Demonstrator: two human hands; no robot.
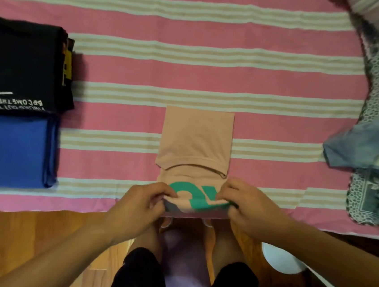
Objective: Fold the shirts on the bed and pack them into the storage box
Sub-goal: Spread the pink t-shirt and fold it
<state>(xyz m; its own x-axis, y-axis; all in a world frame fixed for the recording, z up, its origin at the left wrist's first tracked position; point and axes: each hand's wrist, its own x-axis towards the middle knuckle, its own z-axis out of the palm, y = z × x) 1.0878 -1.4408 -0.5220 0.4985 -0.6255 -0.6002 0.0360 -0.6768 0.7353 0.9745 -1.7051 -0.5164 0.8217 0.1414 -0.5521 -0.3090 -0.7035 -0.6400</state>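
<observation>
The near edge of a peach shirt (196,139) is pinched by the left hand (140,204) and right hand (250,208); apparently lifted.

You can read "BECOME THE BES…" upside down on the black shirt (16,64); the peach shirt's (196,139) green letters are too folded to read.
</observation>
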